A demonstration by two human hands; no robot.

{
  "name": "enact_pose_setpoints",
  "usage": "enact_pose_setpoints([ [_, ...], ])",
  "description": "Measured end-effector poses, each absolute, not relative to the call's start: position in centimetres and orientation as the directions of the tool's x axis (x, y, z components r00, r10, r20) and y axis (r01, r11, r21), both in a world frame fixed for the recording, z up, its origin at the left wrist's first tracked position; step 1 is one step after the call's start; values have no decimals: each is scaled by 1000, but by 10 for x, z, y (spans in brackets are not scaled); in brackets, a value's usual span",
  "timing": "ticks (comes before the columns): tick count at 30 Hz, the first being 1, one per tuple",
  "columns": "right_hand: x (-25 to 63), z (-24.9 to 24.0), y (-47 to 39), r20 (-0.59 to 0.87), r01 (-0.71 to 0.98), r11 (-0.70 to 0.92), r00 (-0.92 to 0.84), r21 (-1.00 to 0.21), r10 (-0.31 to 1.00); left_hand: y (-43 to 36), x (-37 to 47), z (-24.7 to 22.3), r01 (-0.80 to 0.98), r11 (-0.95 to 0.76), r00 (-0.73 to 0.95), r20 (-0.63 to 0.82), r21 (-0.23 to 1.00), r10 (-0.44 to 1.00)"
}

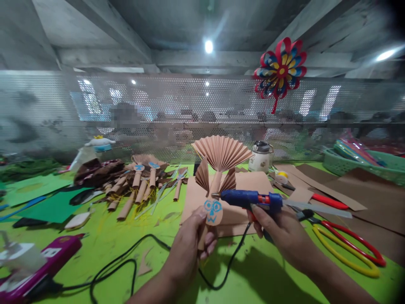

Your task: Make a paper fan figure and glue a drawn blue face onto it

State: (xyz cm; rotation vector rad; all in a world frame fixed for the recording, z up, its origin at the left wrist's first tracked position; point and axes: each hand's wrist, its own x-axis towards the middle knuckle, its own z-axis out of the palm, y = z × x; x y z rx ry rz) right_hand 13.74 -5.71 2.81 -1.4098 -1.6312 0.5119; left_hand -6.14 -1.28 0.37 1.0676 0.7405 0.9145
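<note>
Looks like the gluing bit: holding the paper-fan figure by its stem in left grip over the green counter, with glue gun clasped in right grip. Can't quite tell about nozzle contact; probably calls for steady aim above the drawn face.

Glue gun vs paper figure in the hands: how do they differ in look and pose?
Colour: the glue gun is mostly blue with red parts; the paper figure is brown with blue markings.
Pose: the glue gun is roughly level; the paper figure is upright, fan at the top.
Grip: the right hand holds the glue gun, the left hand the paper figure.
Both are held above the green table.
</note>
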Motion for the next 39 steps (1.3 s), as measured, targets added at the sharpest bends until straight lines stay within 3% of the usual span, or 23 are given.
enact_pose_setpoints([
  [10,143,22,-55,358,564,235,116,-792,927,-13,-60,0,-254,170,434,-45,952,900],
  [16,141,21,-57,379,606,292,17,-740,925,-10,-61,3,-277,222,437,-83,935,896],
  [20,138,22,-56,406,625,291,45,-725,913,-12,-60,3,-248,178,471,-42,952,881],
  [26,142,21,-55,365,573,238,116,-785,924,-11,-60,1,-254,169,477,-28,952,878],
  [33,139,27,-60,391,638,284,29,-716,920,-10,-61,1,-243,149,460,-21,958,887],
  [39,140,26,-58,423,670,274,65,-690,904,-14,-59,-1,-246,127,448,-3,961,894],
])
